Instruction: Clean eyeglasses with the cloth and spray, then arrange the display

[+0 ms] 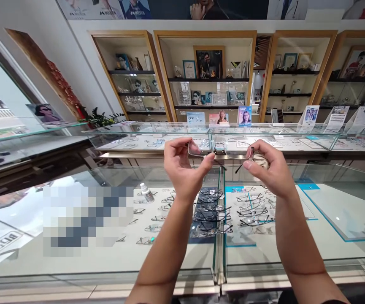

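A pair of eyeglasses (238, 150) with clear lenses and thin dark temples is held up in front of me, above the glass counter. My left hand (184, 171) pinches it at the left lens and hinge, thumb below near the bridge. Around the right hinge, the thumb and fingers of my right hand (272, 169) are closed. A crumpled beige cloth (260, 162) is tucked in my right palm, partly hidden by the fingers. One dark temple tip points down beside the right thumb.
A small white bottle (147, 193) stands on the glass display counter (182, 274). Several rows of eyeglass frames (210, 215) lie under the glass. Further back runs another glass counter (131, 137) with upright cards, before wooden shelves (157, 76). A blurred patch covers part of the left.
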A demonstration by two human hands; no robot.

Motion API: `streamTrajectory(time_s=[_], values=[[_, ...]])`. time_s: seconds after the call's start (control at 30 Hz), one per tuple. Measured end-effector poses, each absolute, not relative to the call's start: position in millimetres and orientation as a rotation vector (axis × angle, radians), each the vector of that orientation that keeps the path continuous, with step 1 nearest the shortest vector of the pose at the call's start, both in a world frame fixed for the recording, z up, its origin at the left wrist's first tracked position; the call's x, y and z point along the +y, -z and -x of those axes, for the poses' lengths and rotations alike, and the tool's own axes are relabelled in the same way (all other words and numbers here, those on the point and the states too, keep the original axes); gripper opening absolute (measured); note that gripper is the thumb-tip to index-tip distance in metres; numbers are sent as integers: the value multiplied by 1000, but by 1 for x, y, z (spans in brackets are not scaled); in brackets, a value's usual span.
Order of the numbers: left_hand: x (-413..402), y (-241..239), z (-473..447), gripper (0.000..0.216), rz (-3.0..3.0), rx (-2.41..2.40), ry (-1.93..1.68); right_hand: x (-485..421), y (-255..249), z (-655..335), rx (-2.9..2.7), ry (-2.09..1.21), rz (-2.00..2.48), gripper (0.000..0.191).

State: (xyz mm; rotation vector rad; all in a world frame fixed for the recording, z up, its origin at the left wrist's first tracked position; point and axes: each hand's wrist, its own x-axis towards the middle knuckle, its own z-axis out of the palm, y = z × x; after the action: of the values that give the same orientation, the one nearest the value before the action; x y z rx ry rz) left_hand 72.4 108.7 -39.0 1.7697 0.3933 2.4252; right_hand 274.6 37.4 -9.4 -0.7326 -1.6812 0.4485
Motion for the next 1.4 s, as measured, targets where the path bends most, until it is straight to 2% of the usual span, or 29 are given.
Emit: streamTrajectory(time_s=[0.27,0.43,0.9,1.4], values=[[99,46,-63,51,-1790,653,-2191,33,18,-280,-1668,-348,961,27],[83,46,-63,50,-1805,819,-2275,28,18,-277,-1674,-198,1089,30],[72,43,-65,50,-1977,923,-2388,26,14,-276,-1706,-45,1185,42],[70,41,-64,50,-2002,979,-2454,20,15,-268,-1652,-58,1354,54]])
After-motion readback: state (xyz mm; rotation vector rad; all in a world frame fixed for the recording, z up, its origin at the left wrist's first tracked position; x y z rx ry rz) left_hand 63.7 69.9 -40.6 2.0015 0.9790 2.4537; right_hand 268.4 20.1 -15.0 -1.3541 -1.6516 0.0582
